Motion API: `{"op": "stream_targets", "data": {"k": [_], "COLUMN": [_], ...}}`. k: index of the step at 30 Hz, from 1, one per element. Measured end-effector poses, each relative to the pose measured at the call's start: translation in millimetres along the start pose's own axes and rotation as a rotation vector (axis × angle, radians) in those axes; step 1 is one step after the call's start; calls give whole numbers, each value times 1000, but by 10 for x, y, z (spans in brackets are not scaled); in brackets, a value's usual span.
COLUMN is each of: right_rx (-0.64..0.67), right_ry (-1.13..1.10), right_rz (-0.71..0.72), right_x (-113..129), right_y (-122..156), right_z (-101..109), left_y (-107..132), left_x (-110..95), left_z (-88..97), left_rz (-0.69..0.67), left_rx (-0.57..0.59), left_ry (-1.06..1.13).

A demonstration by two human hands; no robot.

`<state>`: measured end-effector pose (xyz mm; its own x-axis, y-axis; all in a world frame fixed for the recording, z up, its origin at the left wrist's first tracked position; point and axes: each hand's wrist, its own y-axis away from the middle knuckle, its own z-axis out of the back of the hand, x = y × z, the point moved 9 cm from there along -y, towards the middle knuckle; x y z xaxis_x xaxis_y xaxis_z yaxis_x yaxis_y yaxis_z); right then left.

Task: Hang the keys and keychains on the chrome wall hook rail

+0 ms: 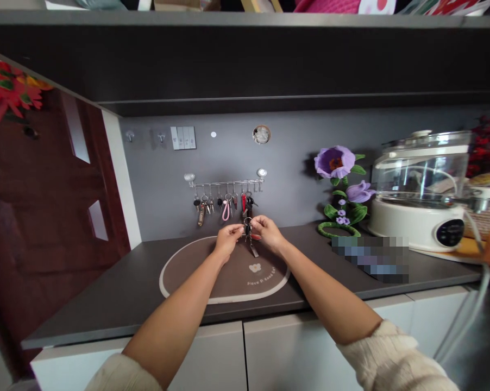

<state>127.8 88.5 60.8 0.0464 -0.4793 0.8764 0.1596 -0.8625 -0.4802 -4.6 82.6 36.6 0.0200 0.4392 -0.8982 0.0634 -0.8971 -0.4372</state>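
Note:
Both hands hold a bunch of keys [249, 234] on a metal ring, raised over the brown oval mat [188, 271]. My right hand [268, 233] pinches the ring from the right, near its top. At the left side of the bunch, my left hand [229, 240] has its fingers closed on it. A flat tag or key dangles below the ring, and something red shows beside my right fingers. Just behind the hands, a hook rail [228, 182] on the grey wall carries several key sets, among them a pink loop [226, 210] and a brown fob [201, 215].
A dark shelf [245, 62] overhangs the counter [118, 282]. To the right stand purple fabric flowers [334, 163] and a white appliance with a clear top [412, 217]. A blurred-out patch lies before them. On the left is a dark red door [37, 217].

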Motion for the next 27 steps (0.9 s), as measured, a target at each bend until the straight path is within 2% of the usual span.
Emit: {"op": "stream_targets", "data": {"k": [7, 18, 27], "right_rx": [-86, -207, -310], "right_ry": [-166, -234, -229], "right_rz": [-68, -136, -242], "right_x": [166, 357, 294], "right_y": [-69, -546, -869], "right_z": [135, 337, 410], "left_y": [19, 31, 17], "left_x": [30, -4, -2], "left_z": [11, 73, 86], "left_rz": [42, 61, 46], "left_rx": [-12, -68, -90], "left_ry": [-37, -74, -72]}}
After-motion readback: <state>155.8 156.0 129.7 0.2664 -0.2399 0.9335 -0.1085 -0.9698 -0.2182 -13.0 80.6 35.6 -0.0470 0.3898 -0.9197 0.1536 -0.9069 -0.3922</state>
